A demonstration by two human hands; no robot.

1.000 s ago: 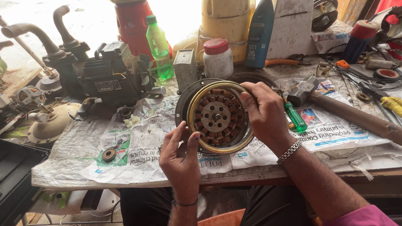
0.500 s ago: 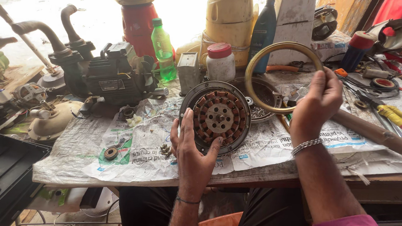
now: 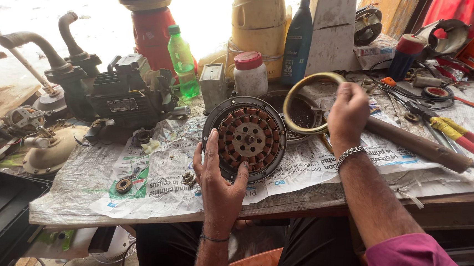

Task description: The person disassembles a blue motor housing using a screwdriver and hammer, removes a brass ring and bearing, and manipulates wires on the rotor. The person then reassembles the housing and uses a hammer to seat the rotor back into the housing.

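Note:
My left hand [image 3: 219, 182] grips the lower rim of a round motor stator [image 3: 244, 138] with copper windings, propped upright on the newspaper-covered bench [image 3: 155, 183]. My right hand [image 3: 349, 114] holds a brass-coloured ring [image 3: 301, 96] lifted off to the right of the stator, over a dark round pan [image 3: 300, 116]. A metal bracelet sits on my right wrist.
A black water pump [image 3: 120, 94] stands at left, with a green bottle [image 3: 182, 62], a white jar with red lid [image 3: 250, 73] and a blue bottle [image 3: 298, 43] behind. A hammer [image 3: 414, 144], pliers [image 3: 459, 137] and loose tools lie at right. A small washer [image 3: 124, 185] lies on the paper.
My right hand has pulled the brass ring off the stator and carried it up and to the right. My left hand has shifted to hold the stator's lower edge.

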